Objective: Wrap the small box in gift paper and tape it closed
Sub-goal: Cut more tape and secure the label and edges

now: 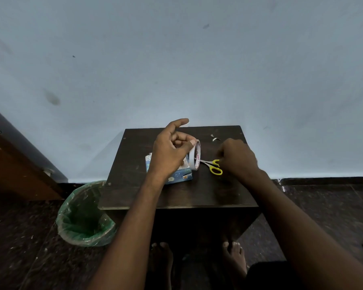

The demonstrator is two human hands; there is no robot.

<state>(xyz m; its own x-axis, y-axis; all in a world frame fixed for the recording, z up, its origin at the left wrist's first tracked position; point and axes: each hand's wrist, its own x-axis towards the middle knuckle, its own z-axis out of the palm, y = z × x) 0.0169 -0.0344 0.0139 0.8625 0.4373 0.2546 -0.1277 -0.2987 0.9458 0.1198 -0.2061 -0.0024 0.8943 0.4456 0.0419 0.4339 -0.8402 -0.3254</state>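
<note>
1 box [176, 176], 1 tape roll [195, 155], 1 scissors [215, 167], 1 bin [84, 216], 2 hands [170, 149].

Both forearms [138, 206] are bare with no sleeves, watch or rings showing. Below the table [176, 197], the feet [235, 258] are bare; dark clothing [266, 275] beside them.

A small dark wooden bench [134, 191] stands against the pale blue wall. On it lie a box [179, 176] partly wrapped in blue patterned paper, yellow-handled scissors [214, 166] just to its right, and white scraps [215, 138] near the far edge. The dark floor [29, 248] carries a green-lined bin [84, 216] beside the bench.
</note>
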